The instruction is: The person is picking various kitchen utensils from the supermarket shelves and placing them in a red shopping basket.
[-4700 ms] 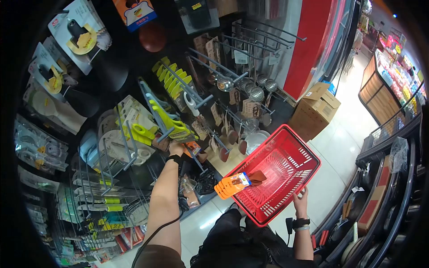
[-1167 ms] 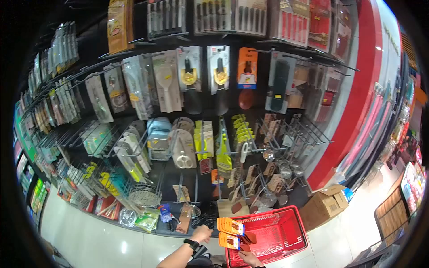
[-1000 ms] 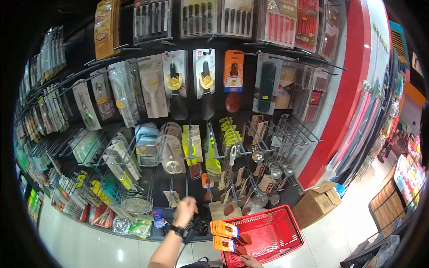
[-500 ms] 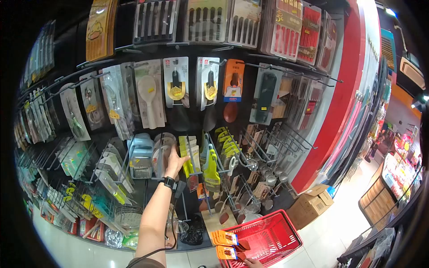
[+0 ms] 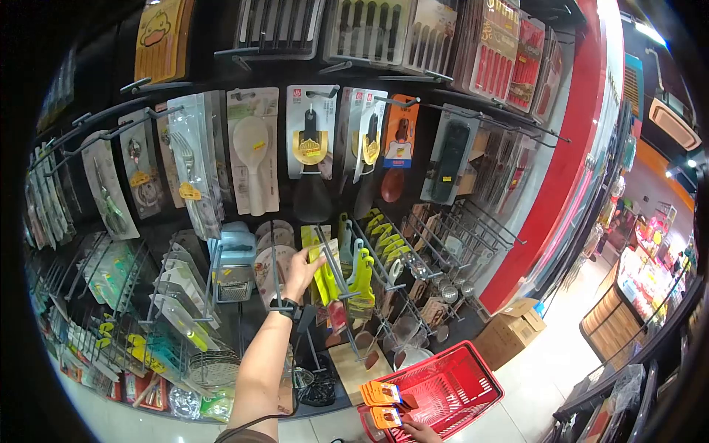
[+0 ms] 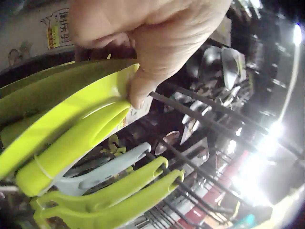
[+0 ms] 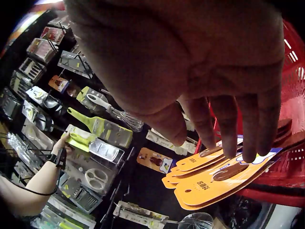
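Note:
My left hand (image 5: 303,273) is at a hanging rack, pinching a carded green-handled grater (image 6: 71,152) near its top with the thumb in front. The hidden fingers lie behind the card. Its flat silver end (image 7: 107,150) shows in the right wrist view. More green handles (image 6: 119,200) and a pale blue one hang just beside it. Low by the red basket (image 5: 458,387), my right hand (image 7: 209,71) hangs with fairly straight fingers, their tips overlapping orange cards (image 7: 214,186) with brown spoons. These cards lie over the basket's near left corner.
Metal hooks (image 6: 200,117) stick out close to my left hand. Scissors packs (image 7: 97,179) and blue-topped boxed graters (image 5: 235,258) hang to its left, whisks and strainers (image 5: 447,288) to its right. A cardboard box (image 5: 509,332) stands on the floor beyond the basket.
My left hand has risen from low in front of the shelf, past the scissors packs with fingers spread, and now pinches the green-handled grater. My right hand stays by the orange cards.

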Available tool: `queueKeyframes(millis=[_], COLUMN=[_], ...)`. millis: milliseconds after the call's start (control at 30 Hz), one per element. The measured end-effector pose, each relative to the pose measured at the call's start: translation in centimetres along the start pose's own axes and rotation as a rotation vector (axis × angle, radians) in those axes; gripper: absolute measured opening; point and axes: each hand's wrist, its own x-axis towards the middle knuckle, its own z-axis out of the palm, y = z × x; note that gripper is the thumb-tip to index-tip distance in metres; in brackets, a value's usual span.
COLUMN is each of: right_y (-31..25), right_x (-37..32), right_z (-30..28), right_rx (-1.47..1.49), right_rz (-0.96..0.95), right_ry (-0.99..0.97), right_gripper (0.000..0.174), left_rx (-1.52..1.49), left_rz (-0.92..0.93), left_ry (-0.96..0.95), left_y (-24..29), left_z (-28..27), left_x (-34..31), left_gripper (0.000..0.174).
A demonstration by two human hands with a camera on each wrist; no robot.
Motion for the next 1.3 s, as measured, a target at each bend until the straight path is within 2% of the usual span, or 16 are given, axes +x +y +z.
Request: queueKeyframes(millis=[100,133,167,200,300,333,500,667,700,833,900,933,1000,1100,1267,1300], right_y=[-0.2,0.2,-5.6,-0.4,-3.6,-6.6,-5.2,-16.7,-12.4,-19.8,-23.2,-23.6,-22.8,-24.8,-22.2,-21.2], right_x=[1.0,1.4,-0.8,1.6,-0.1,0.1,2.0,0.6,2.8,2.0,0.2,0.7,0.1,-0.8,0.2,0.2], right_z=[0.2,1.2,2.0,1.2,3.4,3.0,3.9,4.1,3.5,3.2,3.6,3.4,3.4,3.2,-0.7,-1.8], right_rx=[0.004,-0.071,-0.119,-0.118,-0.15,-0.251,-0.331,-0.114,-0.1,-0.097,-0.082,-0.082,-0.284,-0.241,-0.291,-0.279], right_rz=[0.042,0.115,0.141,0.076,0.152,0.098,-0.028,-0.231,-0.306,-0.39,-0.452,-0.453,-0.619,-0.659,-0.618,-0.602], right_ry=[0.0,-0.004,0.055,0.04,-0.046,-0.012,-0.004,0.079,0.066,0.046,0.15,0.149,0.335,0.54,0.899,0.859], right_gripper=[0.042,0.045,0.044,0.043,0.044,0.041,0.04,0.038,0.04,0.055,0.088,0.088,0.118,0.128,0.114,0.111], left_rx=[0.159,0.161,0.198,0.234,0.276,0.281,0.227,0.138,0.136,0.063,0.109,0.151,0.145,0.114,0.058,0.056], left_rz=[0.049,0.036,0.033,0.037,0.065,0.097,0.046,0.057,0.054,-0.032,0.042,0.063,0.123,0.219,0.225,0.214], left_ry=[0.02,-0.007,-0.007,0.007,-0.073,-0.081,-0.148,-0.088,-0.112,-0.15,-0.195,-0.199,-0.262,-0.331,-0.409,-0.43], left_y=[0.8,1.0,1.3,2.3,6.0,6.6,6.8,10.2,10.2,12.0,14.2,14.1,15.7,13.9,13.9,13.4], left_z=[0.3,0.3,0.4,0.6,0.9,1.0,1.2,2.4,3.1,5.0,7.1,7.5,10.1,13.6,19.2,19.9], left_x=[-1.1,-1.8,-2.3,-2.8,-6.3,-6.4,-9.4,-12.0,-12.4,-14.1,-15.6,-16.1,-18.1,-20.3,-22.8,-22.9], left_gripper=[0.021,0.021,0.022,0.023,0.025,0.027,0.026,0.022,0.022,0.022,0.022,0.02,0.019,0.019,0.019,0.019])
